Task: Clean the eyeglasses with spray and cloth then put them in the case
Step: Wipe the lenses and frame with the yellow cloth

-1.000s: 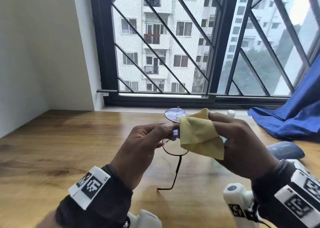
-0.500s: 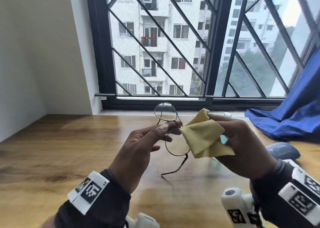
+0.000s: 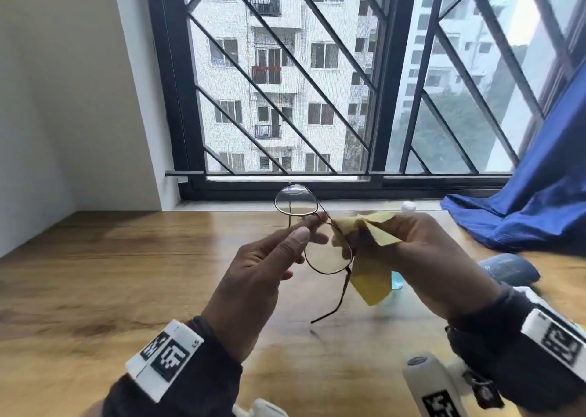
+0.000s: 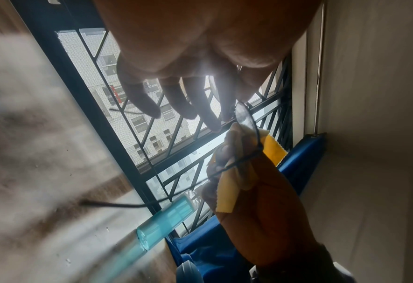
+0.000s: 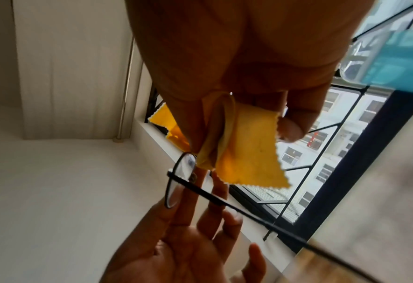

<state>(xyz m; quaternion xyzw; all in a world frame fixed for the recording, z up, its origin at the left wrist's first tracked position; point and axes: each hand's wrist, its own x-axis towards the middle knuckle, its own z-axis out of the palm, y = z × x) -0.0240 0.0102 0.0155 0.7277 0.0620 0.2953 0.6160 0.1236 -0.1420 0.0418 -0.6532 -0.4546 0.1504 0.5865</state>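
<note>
While my left hand [image 3: 253,293] pinches the thin round metal-framed eyeglasses [image 3: 312,231] at the bridge, my right hand [image 3: 434,267] fingers clamp the yellow microfibre cloth [image 3: 369,277] against one lens.

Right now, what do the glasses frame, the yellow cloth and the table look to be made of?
Glasses frame: thin dark wire, probably metal. Yellow cloth: soft matte fabric with zigzag-cut edges, likely microfibre. Table: wood grain with a slight sheen; solid wood or laminate, I cannot tell.

Yellow cloth [image 3: 371,258]; blue curtain [image 3: 536,207]; turquoise spray bottle [image 4: 166,220].
</note>
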